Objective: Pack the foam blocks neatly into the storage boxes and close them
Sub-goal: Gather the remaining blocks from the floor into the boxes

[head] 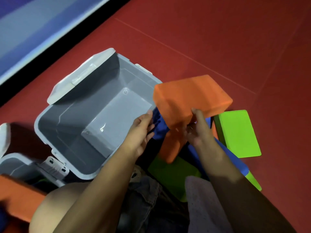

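Left hand: the left hand (143, 130) is lying with fingers loosely extended against a blue foam block (159, 126), just beside the near wall of the storage box; it is not curling round anything that can be made out.
Right hand: the right hand (199, 128) is grasping the near edge of the orange foam block (190, 100), thumb on top, fingers underneath.
Orange foam block: being held raised beside the right rim of the box, above the pile of blocks.
Storage box: the grey storage box (55, 130) is sitting open on the red floor (218, 39), with its lid (79, 76) hanging behind the far rim.
Other blocks: a green foam block (239, 133) is lying on the floor right of the hands; another green block (171, 172) is lying nearer the knees.
Second box: a second box (15, 163) is showing at the left edge, partly cut off.
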`<state>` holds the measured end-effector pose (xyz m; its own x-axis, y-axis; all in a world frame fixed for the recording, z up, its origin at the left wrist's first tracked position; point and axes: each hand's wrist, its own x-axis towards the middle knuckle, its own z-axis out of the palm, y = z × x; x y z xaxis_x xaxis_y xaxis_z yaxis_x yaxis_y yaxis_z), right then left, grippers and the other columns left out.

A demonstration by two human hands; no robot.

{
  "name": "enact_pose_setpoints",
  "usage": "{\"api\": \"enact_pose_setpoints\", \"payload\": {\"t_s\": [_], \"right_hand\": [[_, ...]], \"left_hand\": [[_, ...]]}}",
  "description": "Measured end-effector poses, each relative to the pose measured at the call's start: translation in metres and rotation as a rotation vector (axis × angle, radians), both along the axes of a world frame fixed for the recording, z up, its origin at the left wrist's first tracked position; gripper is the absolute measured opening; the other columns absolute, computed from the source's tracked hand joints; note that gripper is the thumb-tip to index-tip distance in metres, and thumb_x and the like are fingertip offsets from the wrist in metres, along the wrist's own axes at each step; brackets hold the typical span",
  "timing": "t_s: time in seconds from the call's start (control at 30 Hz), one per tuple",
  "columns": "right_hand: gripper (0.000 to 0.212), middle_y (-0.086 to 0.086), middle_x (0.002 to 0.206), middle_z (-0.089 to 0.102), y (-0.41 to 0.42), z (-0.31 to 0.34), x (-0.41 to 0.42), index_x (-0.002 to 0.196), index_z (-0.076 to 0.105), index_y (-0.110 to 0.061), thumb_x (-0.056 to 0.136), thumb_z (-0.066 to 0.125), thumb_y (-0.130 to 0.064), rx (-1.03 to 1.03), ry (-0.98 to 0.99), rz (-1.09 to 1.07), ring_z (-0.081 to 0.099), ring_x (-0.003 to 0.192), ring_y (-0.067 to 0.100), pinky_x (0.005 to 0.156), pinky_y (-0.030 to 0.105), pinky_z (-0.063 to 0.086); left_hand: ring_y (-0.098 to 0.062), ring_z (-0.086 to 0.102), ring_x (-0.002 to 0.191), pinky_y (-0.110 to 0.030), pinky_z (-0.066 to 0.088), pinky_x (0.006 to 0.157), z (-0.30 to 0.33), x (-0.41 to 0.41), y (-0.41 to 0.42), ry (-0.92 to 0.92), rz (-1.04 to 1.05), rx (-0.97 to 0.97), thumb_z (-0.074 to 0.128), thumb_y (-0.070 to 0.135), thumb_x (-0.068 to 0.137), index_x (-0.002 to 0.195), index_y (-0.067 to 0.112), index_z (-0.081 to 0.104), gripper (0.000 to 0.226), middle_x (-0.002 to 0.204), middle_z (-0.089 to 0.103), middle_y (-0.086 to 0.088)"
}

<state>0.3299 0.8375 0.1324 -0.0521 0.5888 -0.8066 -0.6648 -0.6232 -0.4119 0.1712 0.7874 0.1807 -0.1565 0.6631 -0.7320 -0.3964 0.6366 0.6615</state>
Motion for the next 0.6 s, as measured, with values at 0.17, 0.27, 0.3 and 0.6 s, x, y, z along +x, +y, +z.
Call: {"api": "enact_pose_setpoints", "payload": {"t_s": [0.17,0.27,0.3,0.6], "right_hand": [[0.007,-0.002,0.084,0.057,-0.013,0.016,-0.022,0.096,0.053,-0.023,0.09,0.056,-0.02,0.17,-0.005,0.276,0.055,0.075,0.012,0.075,0.031,0.043],[0.006,-0.006,0.091,0.058,-0.017,0.015,-0.031,0.099,0.054,-0.025,0.094,0.052,-0.023,0.184,-0.056,0.379,0.056,0.085,0.011,0.089,0.034,0.044],[0.016,-0.007,0.102,0.06,-0.02,0.013,-0.034,0.109,0.055,-0.025,0.094,0.052,-0.027,0.218,-0.075,0.433,0.058,0.095,0.012,0.094,0.037,0.044],[0.073,0.014,0.149,0.019,-0.042,-0.057,-0.037,0.143,0.03,-0.035,0.081,0.059,-0.059,0.021,-1.17,0.58,0.03,0.131,0.037,0.105,0.053,0.033]], "left_hand": [[-0.022,0.066,0.107,-0.041,0.057,0.081,0.006,-0.02,-0.001,-0.053,0.193,0.09,0.075,0.048,0.074,0.13,0.007,0.048,0.074,0.122,0.065,-0.008],[-0.021,0.066,0.103,-0.04,0.057,0.076,0.005,-0.034,-0.009,0.003,0.19,0.063,0.07,0.04,0.082,0.124,0.009,0.055,0.054,0.113,0.066,-0.005],[-0.021,0.066,0.101,-0.04,0.056,0.077,0.005,-0.037,-0.01,0.0,0.192,0.052,0.067,0.037,0.084,0.12,0.01,0.057,0.046,0.109,0.066,-0.005],[-0.008,0.061,0.08,-0.033,0.056,0.069,0.007,-0.05,-0.007,0.226,0.314,-0.007,0.071,0.028,0.08,0.124,0.018,0.038,0.056,0.1,0.059,0.005]]}}
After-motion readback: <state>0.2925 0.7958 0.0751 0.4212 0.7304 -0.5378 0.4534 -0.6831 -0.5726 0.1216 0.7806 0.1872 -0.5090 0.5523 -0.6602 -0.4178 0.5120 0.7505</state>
